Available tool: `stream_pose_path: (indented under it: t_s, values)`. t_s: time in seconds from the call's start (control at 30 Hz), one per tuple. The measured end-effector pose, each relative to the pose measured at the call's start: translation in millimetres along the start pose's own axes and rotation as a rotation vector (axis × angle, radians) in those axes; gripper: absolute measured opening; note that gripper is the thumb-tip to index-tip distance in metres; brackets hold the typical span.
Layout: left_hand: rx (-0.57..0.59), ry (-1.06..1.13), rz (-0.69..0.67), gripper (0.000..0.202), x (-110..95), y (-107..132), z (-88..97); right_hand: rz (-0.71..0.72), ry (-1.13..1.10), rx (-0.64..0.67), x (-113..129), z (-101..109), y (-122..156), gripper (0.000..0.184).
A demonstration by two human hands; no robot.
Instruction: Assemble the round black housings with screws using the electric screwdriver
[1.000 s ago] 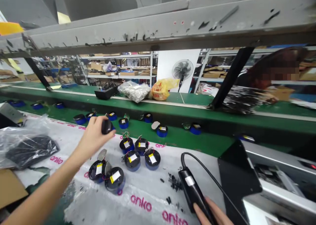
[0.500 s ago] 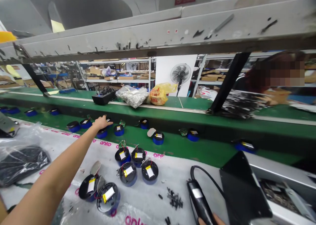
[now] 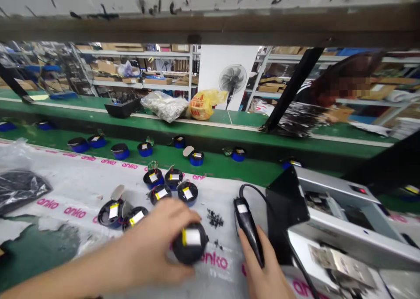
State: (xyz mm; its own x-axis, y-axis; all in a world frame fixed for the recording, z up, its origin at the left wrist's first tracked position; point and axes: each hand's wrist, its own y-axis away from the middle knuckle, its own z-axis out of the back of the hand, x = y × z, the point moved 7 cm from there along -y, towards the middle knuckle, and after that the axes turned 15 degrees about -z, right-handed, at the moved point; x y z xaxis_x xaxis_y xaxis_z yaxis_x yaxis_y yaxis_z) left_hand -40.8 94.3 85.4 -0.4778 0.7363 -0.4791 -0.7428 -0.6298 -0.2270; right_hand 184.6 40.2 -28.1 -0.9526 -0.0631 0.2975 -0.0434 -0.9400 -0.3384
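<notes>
My left hand (image 3: 164, 235), slightly blurred, is closed around the side of a round black housing (image 3: 188, 254) with a white battery pack (image 3: 193, 237) on top. It is raised over the plastic-covered bench. At the lower right, the fingers of my right hand (image 3: 267, 270) lie along both sides of a black corded electric screwdriver (image 3: 248, 224); its tip is not visible. Several similar round housings (image 3: 160, 195) with batteries stand grouped beyond my left hand. A small pile of black bits, perhaps screws (image 3: 215, 219), lies between the housings and the screwdriver.
Behind the bench runs a green conveyor (image 3: 213, 170) carrying several blue-sided housings (image 3: 196, 160). A silver machine (image 3: 341, 194) and a black panel (image 3: 288, 198) stand at the right. A bagged black item (image 3: 22, 187) lies left. Across the line is a person (image 3: 328, 89).
My left hand has come back from the conveyor towards me, now holding a round housing. More of my right hand shows on the screwdriver. The view has tilted down and right.
</notes>
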Motion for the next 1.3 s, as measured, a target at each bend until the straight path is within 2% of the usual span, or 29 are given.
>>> stream_pose_path:
  t_s: [0.07, 0.1, 0.13, 0.2, 0.27, 0.3, 0.33, 0.43, 0.53, 0.6, 0.67, 0.73, 0.83, 0.9, 0.97, 1.03, 1.07, 1.17, 1.3]
  values:
    - [0.071, 0.023, -0.064, 0.068, -26.1, 0.0, -55.1, 0.059, 0.04, -0.018, 8.8, 14.2, -1.5, 0.068]
    - [0.079, 0.019, -0.063, 0.073, -31.2, -1.1, -71.3, 0.083, 0.046, -0.047, 13.9, 24.7, -1.7, 0.061]
    - [0.084, 0.03, -0.056, 0.078, -32.7, -3.1, -80.1, 0.094, 0.046, -0.077, 18.9, 36.2, -1.8, 0.054]
    - [0.061, 0.07, -0.034, 0.073, -27.7, -10.0, -75.6, 0.089, 0.005, -0.119, 29.5, 59.4, -1.7, 0.043]
    - [0.059, 0.018, 0.01, 0.04, -15.3, -20.1, -56.2, 0.083, -0.075, -0.12, 43.8, 76.8, -1.7, 0.036]
    - [0.095, -0.073, 0.032, 0.027, -8.4, -25.9, -47.7, 0.092, -0.117, -0.113, 53.6, 82.3, -1.7, 0.033]
    - [0.161, -0.168, 0.034, 0.027, -3.0, -32.0, -43.5, 0.108, -0.15, -0.095, 65.3, 84.2, -1.7, 0.031]
    - [0.302, -0.287, 0.0, 0.033, 7.0, -47.5, -49.4, 0.154, -0.169, -0.006, 105.3, 70.7, -1.9, 0.032]
    - [0.339, -0.303, -0.029, 0.026, 13.3, -53.8, -63.2, 0.129, -0.133, 0.038, 133.0, 44.5, -3.7, 0.034]
    - [0.338, -0.288, -0.054, 0.025, 17.5, -52.9, -66.0, 0.156, -0.129, 0.023, 141.8, 34.5, -4.1, 0.024]
    - [0.31, -0.255, -0.065, 0.023, 21.5, -49.2, -60.9, 0.183, -0.178, 0.012, 141.7, 34.9, -4.0, 0.02]
    - [0.242, -0.21, -0.048, 0.023, 23.4, -43.5, -49.7, 0.152, -0.317, 0.0, 132.7, 45.5, -5.0, 0.02]
    - [0.11, -0.127, 0.003, 0.024, 20.8, -31.7, -33.6, -0.003, -0.553, -0.024, 110.3, 63.5, -8.7, 0.021]
    - [-0.022, 0.107, 0.091, 0.02, 22.9, -21.1, -30.4, -0.087, -0.617, 0.01, 99.2, 66.5, -11.4, 0.029]
    - [-0.169, 0.526, 0.233, 0.018, 31.9, -8.5, -39.8, -0.123, -0.656, 0.082, 93.3, 63.8, -14.2, 0.038]
    - [-0.291, 0.935, 0.369, 0.018, 41.0, 2.2, -58.3, -0.129, -0.714, 0.141, 89.6, 60.6, -16.9, 0.035]
    - [-0.32, 1.052, 0.406, 0.017, 43.8, 5.5, -67.0, -0.13, -0.747, 0.161, 87.8, 59.3, -18.0, 0.032]
    - [-0.356, 1.186, 0.447, 0.019, 47.8, 8.8, -83.2, -0.117, -0.791, 0.148, 82.7, 59.2, -19.0, 0.029]
    - [-0.373, 1.279, 0.456, 0.025, 45.4, 7.1, -87.1, -0.101, -0.73, 0.116, 75.8, 59.2, -13.8, 0.034]
